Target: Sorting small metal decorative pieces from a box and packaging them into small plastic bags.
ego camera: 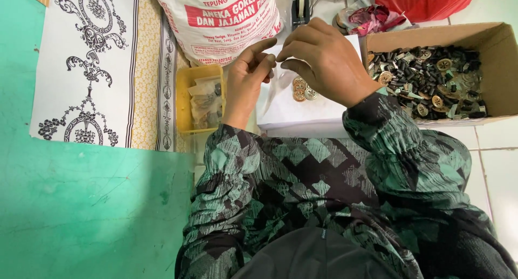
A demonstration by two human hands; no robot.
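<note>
Both hands are pinched together over the white paper sheet [302, 114]: left hand [245, 82] and right hand [324, 60] are closed fingertip to fingertip on something tiny I can't make out. Probably light and slippery, so a fingertip pinch suits. Just past them lie round metal buttons [302, 89]; the yellow tray [186, 90] sits to the left and the cardboard box [485, 36] of small parts farther right

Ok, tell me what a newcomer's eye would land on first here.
First the two hands, left hand and right hand, fingertips meeting over a white sheet with a few round metal discs. Next, the cardboard box on the right, heaped with dark small parts, and the yellow tray of small clear packets at left.
</note>
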